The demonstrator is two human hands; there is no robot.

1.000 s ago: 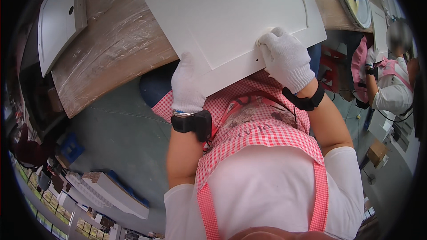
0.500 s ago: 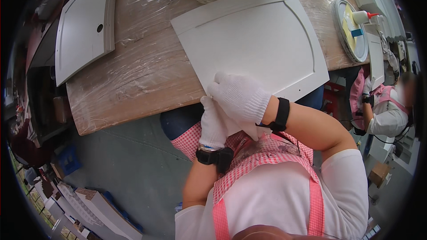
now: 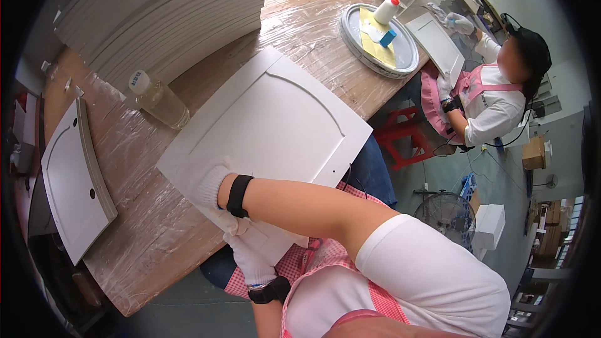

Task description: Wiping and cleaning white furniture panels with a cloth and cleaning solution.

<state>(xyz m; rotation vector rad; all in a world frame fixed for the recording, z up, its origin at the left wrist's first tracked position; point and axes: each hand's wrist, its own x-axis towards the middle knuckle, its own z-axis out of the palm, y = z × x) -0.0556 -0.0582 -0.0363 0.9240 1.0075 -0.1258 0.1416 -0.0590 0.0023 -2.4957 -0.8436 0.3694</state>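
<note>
A white cabinet door panel (image 3: 282, 128) with a curved groove lies slanted from the table edge over my lap. My left hand (image 3: 251, 261), in a white knit glove, grips its near left edge, with the thumb side on the panel. My right hand (image 3: 211, 184), gloved the same way, is at the panel's left side, further along from the left hand. Its fingers are smeared and partly lost against the white surface, so their closure does not show. Beyond the panel stands a bottle of clear liquid (image 3: 159, 100).
Another white panel (image 3: 75, 181) with dark holes lies at the table's left. A tall stack of white panels (image 3: 181, 19) stands at the back. A round lid (image 3: 410, 56) bears a glue bottle (image 3: 387, 9), yellow sheet and blue block. A co-worker (image 3: 494, 81) sits at the right.
The view has swung right, bringing the panel stack and co-worker further in. My right hand has moved away from my left, up along the panel's left side.
</note>
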